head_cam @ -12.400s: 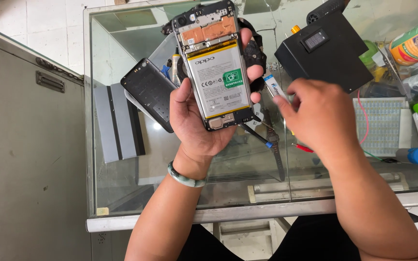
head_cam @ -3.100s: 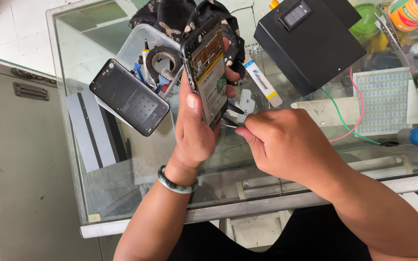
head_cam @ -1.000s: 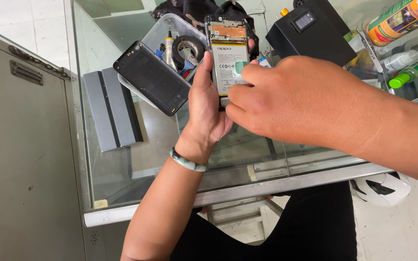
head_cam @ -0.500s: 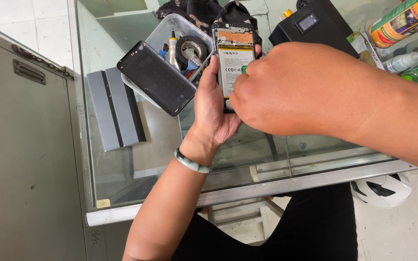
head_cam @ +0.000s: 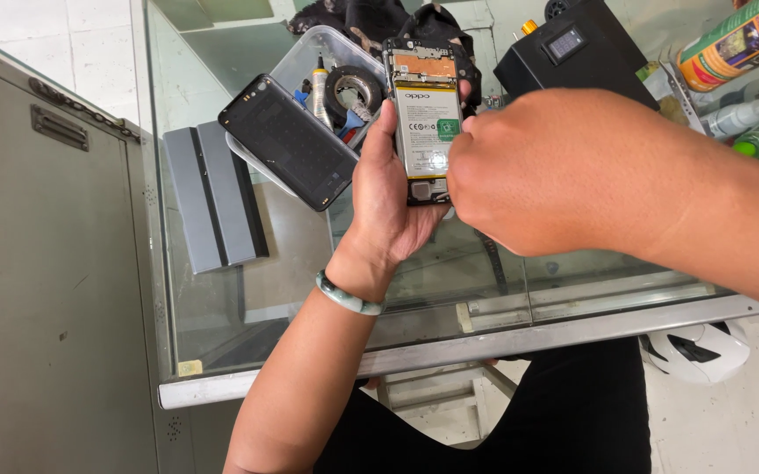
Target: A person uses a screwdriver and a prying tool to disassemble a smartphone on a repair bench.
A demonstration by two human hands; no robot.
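Phone point(head_cam: 425, 123) with its back cover off, held upright in the left hand point(head_cam: 388, 197) above a glass counter point(head_cam: 221, 307), long axis running away from the person, white battery and circuit board facing up. Left fingers are wrapped around the phone's edges, grasping it from behind and below. Right hand point(head_cam: 537, 171) comes in from the right, its fingers bunched against the phone's right edge near the lower half of the battery; whether they pinch anything cannot be told, as the back of the hand hides the fingertips. The right hand is the nearer one to the exposed battery. A jade-green bracelet point(head_cam: 347, 296) circles the left wrist. Just left of the phone, a black back cover point(head_cam: 289, 140) rests tilted on a clear plastic tray point(head_cam: 309, 61) holding a tape roll and small tools. A black box with a small display point(head_cam: 572, 53) sits behind, spray can point(head_cam: 735, 39) at far right. A grey metal cabinet point(head_cam: 46, 290) stands to the left, pale tiled floor beyond
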